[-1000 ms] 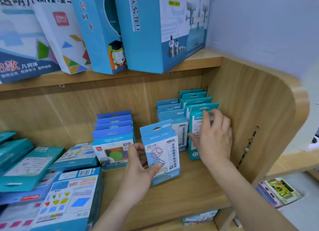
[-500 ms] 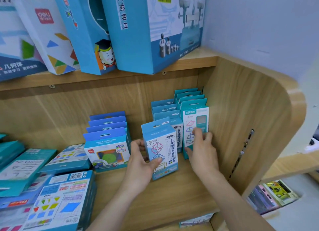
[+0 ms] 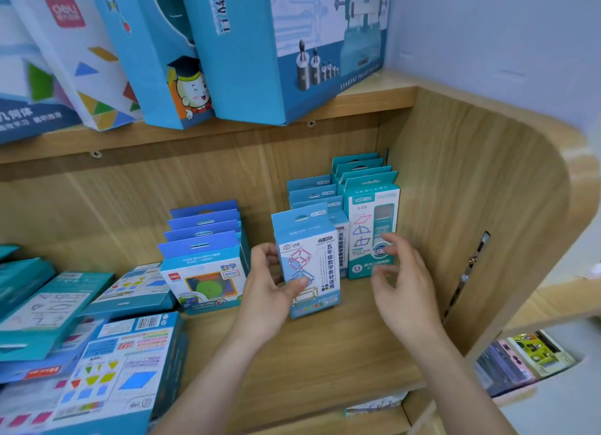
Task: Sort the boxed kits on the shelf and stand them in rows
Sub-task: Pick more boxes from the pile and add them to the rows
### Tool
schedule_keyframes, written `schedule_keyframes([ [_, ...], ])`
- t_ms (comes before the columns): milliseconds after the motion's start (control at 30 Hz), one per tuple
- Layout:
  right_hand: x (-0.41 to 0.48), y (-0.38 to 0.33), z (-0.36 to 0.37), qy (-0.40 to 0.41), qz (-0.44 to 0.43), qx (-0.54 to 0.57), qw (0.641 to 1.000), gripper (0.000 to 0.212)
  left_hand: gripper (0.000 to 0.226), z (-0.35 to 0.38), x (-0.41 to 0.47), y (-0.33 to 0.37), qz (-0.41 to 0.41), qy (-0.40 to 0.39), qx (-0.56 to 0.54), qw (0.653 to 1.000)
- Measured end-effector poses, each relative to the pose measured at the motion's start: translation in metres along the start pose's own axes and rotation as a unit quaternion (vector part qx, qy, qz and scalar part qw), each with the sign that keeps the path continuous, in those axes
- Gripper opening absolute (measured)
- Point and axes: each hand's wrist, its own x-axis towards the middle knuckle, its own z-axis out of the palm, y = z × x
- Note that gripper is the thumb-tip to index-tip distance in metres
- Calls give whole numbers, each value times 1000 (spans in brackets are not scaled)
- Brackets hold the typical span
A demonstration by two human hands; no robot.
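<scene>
My left hand grips a light-blue boxed kit with a cube drawing, upright on the wooden shelf, at the front of a row of like boxes. To its right stands a row of teal boxes against the shelf's side wall. My right hand hovers just in front of the front teal box, fingers apart, holding nothing. Further left stands a row of blue boxes with a green disc picture.
Flat stacks of teal and blue kits lie at the left of the shelf. Large blue boxes lean on the upper shelf. The curved wooden side panel closes the right. More packets sit lower right.
My right hand has let go of the front teal box and drawn back toward me with fingers spread. My left hand keeps its hold on the cube-drawing box.
</scene>
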Motion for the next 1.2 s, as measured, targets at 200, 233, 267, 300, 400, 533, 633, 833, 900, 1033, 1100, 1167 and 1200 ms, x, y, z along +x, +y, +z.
schedule_keyframes([
  [200,-8,-3,5,-67,-1,31,997,63,51,14,13,0,22,7,68,997],
  [233,-8,-3,7,-80,1,33,996,65,53,16,14,-1,27,15,90,995],
  [267,-9,-3,8,-96,5,35,995,66,55,18,15,-2,27,23,105,994],
  [300,-10,-3,9,-113,13,39,993,67,57,19,15,-4,22,28,113,993],
  [400,-13,-3,13,-159,42,75,983,68,62,19,15,-6,10,26,128,991],
  [533,-10,-2,19,-179,59,121,975,68,53,21,15,-5,14,7,162,987],
  [633,-3,0,22,-158,63,140,975,67,52,26,16,-3,23,-7,183,983],
  [833,6,-1,18,-107,71,161,979,62,52,36,13,0,16,-11,204,979],
  [900,3,-2,18,-104,63,147,982,62,51,39,12,0,11,-6,209,978],
  [1033,-3,-3,18,-113,61,137,982,64,49,41,12,-1,2,-8,227,974],
  [1100,-4,-5,17,-113,61,132,983,63,52,38,11,-3,3,-6,233,972],
  [1167,-5,-6,16,-112,58,129,984,62,58,34,10,-5,10,9,235,972],
  [1200,-5,-7,15,-111,56,130,984,61,60,32,9,-6,15,18,233,972],
])
